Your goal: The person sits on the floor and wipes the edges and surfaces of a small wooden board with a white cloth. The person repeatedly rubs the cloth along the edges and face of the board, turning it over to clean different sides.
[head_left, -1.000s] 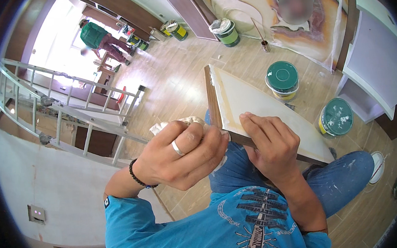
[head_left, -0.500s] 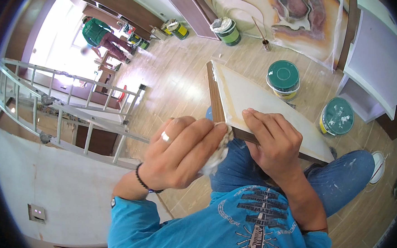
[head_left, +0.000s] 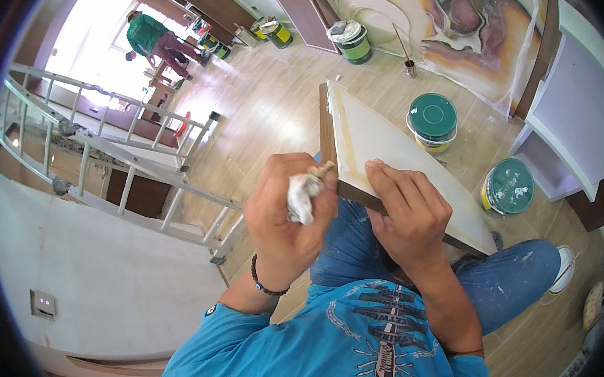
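Note:
A white-faced panel [head_left: 400,148] with brown wood-look edges slants in front of me over my jeans, with a tan strip running along its face near the edges. My right hand [head_left: 411,213] grips its near edge, fingers flat on the white face and the thumb hidden beneath. Beside the panel's near left corner, my left hand [head_left: 276,214] is closed round a crumpled, stained white cloth [head_left: 301,197]. A twist of the cloth pokes out by the thumb, close to the brown edge; whether it touches I cannot tell.
An aluminium ladder [head_left: 128,170] lies along the left. Green-lidded buckets [head_left: 432,116] stand right of the panel, near a white shelf unit [head_left: 573,103]. A pot with a stick [head_left: 409,69] stands before a marbled slab [head_left: 436,14]. A person in green [head_left: 151,35] bends over, far left.
My left hand has turned and drawn back from the panel's edge, bringing the cloth into fuller view. The right hand keeps its grip. A shoe has appeared at the lower right.

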